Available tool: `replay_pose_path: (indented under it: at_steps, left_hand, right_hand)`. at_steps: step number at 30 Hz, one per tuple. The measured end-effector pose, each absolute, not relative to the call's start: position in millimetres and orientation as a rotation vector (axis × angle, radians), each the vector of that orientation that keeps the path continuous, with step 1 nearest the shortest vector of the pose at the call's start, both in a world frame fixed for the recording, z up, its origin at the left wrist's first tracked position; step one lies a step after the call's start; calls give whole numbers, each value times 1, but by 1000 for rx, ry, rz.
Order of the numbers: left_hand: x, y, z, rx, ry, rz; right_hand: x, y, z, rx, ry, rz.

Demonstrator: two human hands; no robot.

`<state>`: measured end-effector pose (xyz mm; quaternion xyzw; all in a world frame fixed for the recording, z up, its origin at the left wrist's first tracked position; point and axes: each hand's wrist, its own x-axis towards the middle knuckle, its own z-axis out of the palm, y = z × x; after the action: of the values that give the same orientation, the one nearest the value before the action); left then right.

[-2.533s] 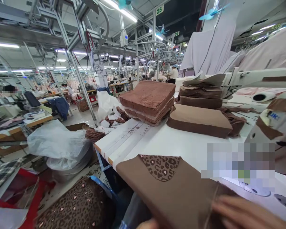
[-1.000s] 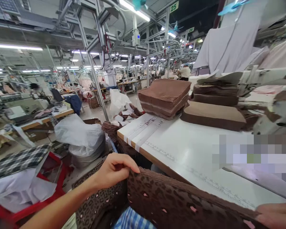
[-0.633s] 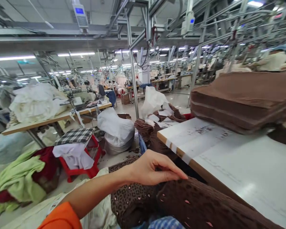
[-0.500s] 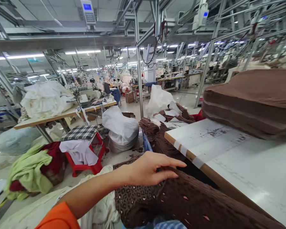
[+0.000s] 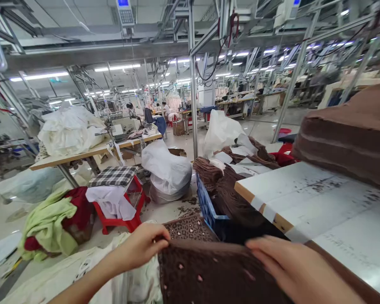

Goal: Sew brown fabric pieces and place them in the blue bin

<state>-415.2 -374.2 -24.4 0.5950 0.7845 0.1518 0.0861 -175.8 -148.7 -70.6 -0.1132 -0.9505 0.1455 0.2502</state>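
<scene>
- White flat-topped bench (image 5: 335,211): taped wood edge at its left, open floor beyond.
- Dark brown pink-spotted fabric piece (image 5: 209,274) below bench edge, betw. both hands.
- Left hand (image 5: 142,247): grip pinched on fabric's top-left edge.
- Right hand (image 5: 291,270): flat on fabric's right; grip can't tell.

Left hand (image 5: 142,247) and forearm seen bare; no sleeve, glove, ring or watch is shown in frame. Right hand (image 5: 299,270) likewise ungloved, with the wrist cut off by the lower edge. Fingernails are kept short and unpainted.
</scene>
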Motion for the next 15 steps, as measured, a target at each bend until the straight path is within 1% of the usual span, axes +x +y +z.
replay_pose_path:
  at_steps: [4,6,8,10,11,12,14,15]
  left_hand:
    - [-459,-359,-67,1834,2561,533]
    - [-469,-340,-86,1966,2596,617]
    - [-461,-311,-95,2308,2584,730]
    - [-434,-273,-85,2536,2416,720]
    - [-414,-251,-72,2611,2326,801]
    - [-392,-227,-56,2681,2194,819]
    - [-345,-174,-14,2772,1917,1048]
    - [-321,-145,7,2782,1775,1094]
  right_hand:
    - [-229,-150,-53,-495,-2555,342]
    - [-224,-144,-42,-480,-2528,265]
    - [-196,-132,-28,-348,-2463,178]
    - [-152,-113,-13,-243,-2344,63]
    - [-127,-99,-6,-248,-2275,-6]
    - [-100,-83,1,-294,-2193,-91]
    - [-50,-45,11,-427,-2077,-294]
    - [-28,-23,14,-579,-2047,-374]
